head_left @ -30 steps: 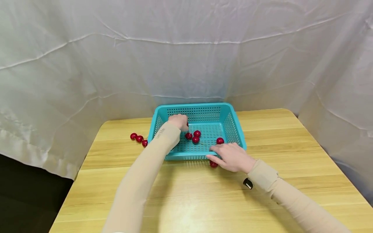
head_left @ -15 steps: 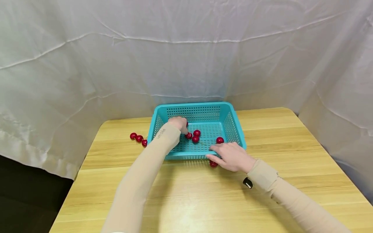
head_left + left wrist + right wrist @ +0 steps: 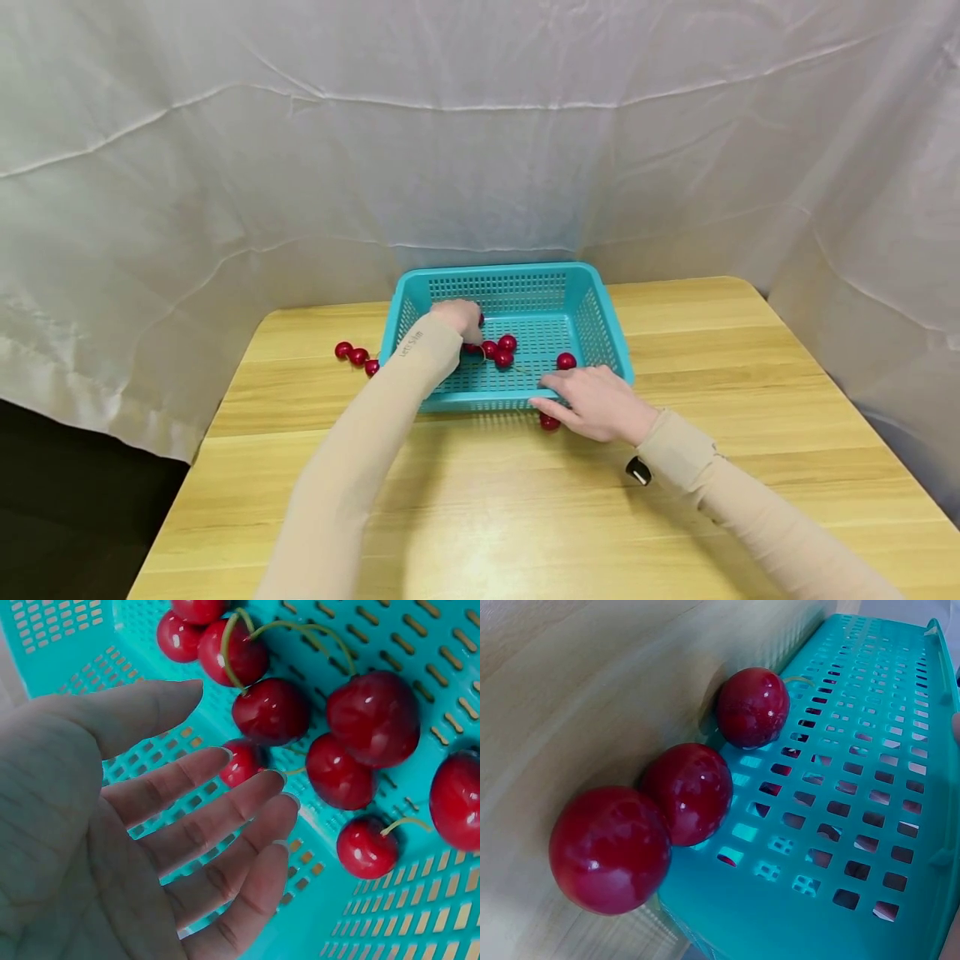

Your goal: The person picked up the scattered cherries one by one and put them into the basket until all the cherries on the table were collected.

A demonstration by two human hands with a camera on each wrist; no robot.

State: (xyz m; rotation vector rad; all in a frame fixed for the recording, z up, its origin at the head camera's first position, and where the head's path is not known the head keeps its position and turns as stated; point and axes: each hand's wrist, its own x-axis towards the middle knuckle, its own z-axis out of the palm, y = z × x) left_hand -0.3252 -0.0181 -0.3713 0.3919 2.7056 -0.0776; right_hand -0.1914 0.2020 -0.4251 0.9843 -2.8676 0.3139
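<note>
Inside a turquoise plastic basket point(image 3: 465, 404) is my left hand point(image 3: 456, 317), near its left end. In the left wrist view the left hand point(image 3: 67, 817) has its fingers extended and thumb apart, holding nothing. Several red cherries point(image 3: 271, 712) with green stems lie on the basket floor just beyond its fingertips. My right hand point(image 3: 600, 404) grips the basket's front rim, fingers over the inside and thumb outside. One cherry point(image 3: 566, 361) sits inside, close to those fingers. Only slivers of the right hand enter the right wrist view.
Several loose cherries point(image 3: 358, 357) lie on the wooden table point(image 3: 487, 508) left of the basket. Outside the front wall, below the right hand, are more cherries point(image 3: 611, 851). A pale curtain point(image 3: 480, 183) hangs close behind the basket.
A cherry now shows beneath the left hand beside the group on the basket floor, and one neighbouring cherry has shifted slightly right. The right hand and basket have stayed put.
</note>
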